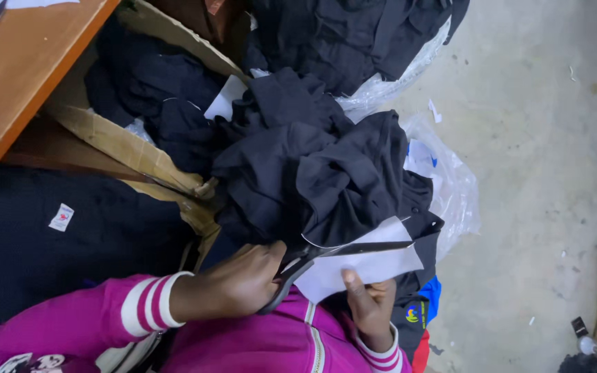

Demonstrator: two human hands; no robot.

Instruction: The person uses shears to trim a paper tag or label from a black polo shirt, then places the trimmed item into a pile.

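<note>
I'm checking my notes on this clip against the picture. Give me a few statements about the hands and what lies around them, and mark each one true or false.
1. The left hand holds black scissors. True.
2. The scissor blades lie across a white piece of material. True.
3. The right hand rests on the wooden table. False: its fingers are at the lower edge of the white piece, far from the table.
4. The garment heaped in front of the person is bright yellow. False: it is black.
5. A torn cardboard box sits beside the table. True.
6. The sleeves are plain grey. False: they are pink with white-striped cuffs.
</note>
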